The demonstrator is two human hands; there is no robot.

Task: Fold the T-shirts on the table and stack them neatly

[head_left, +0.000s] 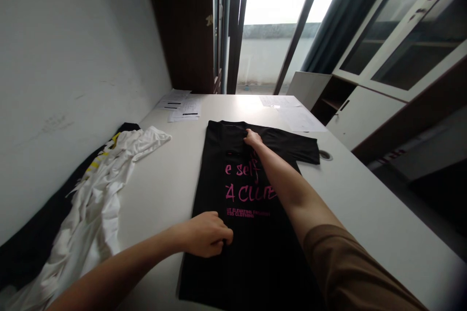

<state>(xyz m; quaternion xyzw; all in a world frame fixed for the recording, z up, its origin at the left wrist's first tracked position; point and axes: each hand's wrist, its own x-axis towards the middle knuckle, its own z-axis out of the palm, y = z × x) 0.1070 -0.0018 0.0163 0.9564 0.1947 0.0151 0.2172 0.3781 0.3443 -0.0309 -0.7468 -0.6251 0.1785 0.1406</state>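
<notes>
A black T-shirt (255, 257) with pink lettering lies front up on the table, its collar at the far end. Its left side is folded inward along a straight line that cuts off the start of the print, while the right sleeve (304, 147) stretches out flat. My left hand (206, 234) is closed, its fingers pinching the cloth at the lower left of the print. Up near the collar, my right hand (253, 138) is closed on the fabric with the arm reaching across the shirt. That forearm covers part of the lettering.
On the left, a crumpled white garment (109, 194) and dark cloth (32, 238) lie against the wall. Papers (186, 108) rest at the far left of the white table (160, 194), and more sheets (299, 119) at the far right. A cable hole (326, 155) sits beside the right sleeve.
</notes>
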